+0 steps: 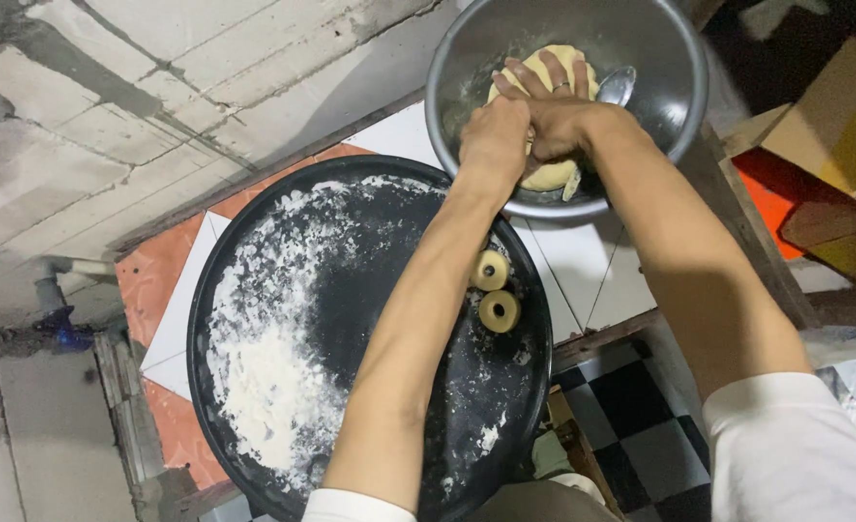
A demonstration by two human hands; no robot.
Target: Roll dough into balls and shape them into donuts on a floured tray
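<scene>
Both hands press into a pale yellow dough [554, 174] lying in a steel bowl [660, 58] at the far right of the tiled worktop [592, 261]. The left hand [496, 135] is closed into the lump; the right hand [559, 111] lies over it, fingers spread, ring on one. The dough looks soft and smooth. A spoon [617, 85] rests beside it. Two dough rings [494, 290] sit on a floured black tray [283, 319].

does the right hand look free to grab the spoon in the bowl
Probably not right away: the right hand is pressed on the dough with the left hand. The spoon lies just beside it in the metal bowl, uncovered.
</scene>
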